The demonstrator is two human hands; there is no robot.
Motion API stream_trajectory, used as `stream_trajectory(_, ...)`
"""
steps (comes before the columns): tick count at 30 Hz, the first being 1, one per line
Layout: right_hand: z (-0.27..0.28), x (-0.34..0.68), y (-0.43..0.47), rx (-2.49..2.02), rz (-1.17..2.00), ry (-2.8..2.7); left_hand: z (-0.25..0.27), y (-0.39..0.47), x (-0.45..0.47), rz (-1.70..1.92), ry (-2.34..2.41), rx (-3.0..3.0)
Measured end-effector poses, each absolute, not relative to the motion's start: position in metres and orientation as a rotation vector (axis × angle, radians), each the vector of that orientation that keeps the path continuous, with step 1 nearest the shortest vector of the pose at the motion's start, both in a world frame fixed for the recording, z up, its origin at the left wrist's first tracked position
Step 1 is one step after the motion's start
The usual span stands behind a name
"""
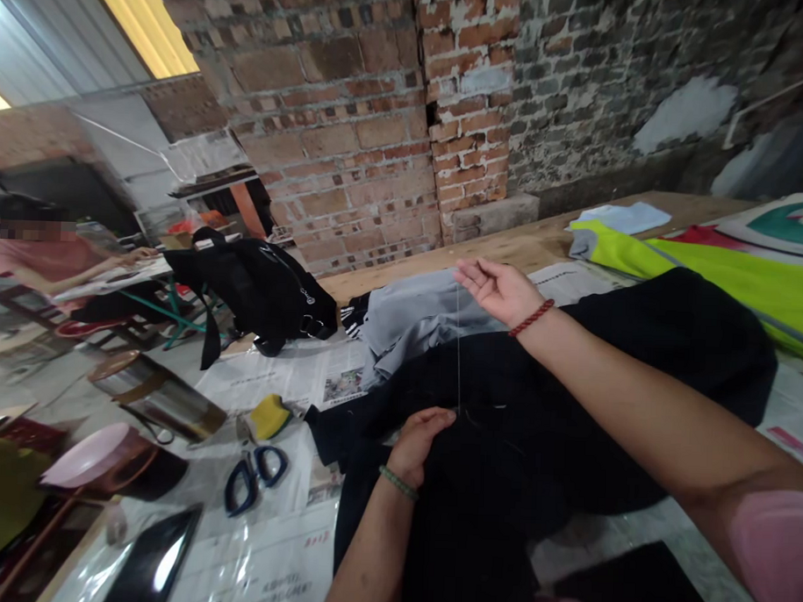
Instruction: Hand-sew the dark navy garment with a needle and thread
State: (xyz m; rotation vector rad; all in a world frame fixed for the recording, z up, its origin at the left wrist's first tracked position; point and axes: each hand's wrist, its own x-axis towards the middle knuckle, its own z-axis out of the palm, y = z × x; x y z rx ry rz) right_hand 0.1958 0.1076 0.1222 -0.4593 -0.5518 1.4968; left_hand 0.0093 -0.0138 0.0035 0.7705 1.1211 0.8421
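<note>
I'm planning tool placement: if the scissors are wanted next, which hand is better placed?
Probably the left hand: it is low, at the dark cloth, and nearer the scissors. The right hand is raised, farther away, at the upper end of the taut thread.

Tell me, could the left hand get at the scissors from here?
Probably yes: the scissors lie uncovered to the left of the dark cloth, and nothing tall seems to stand between them and the left hand. It would likely leave the cloth first.
</note>
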Motion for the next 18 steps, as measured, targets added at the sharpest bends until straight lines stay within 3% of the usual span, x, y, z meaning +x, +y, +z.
stream_trajectory(18,0.104,0.203,0.176,-0.723,1.029,-0.688,0.004,-0.013,0.008,0.833,1.091,0.775)
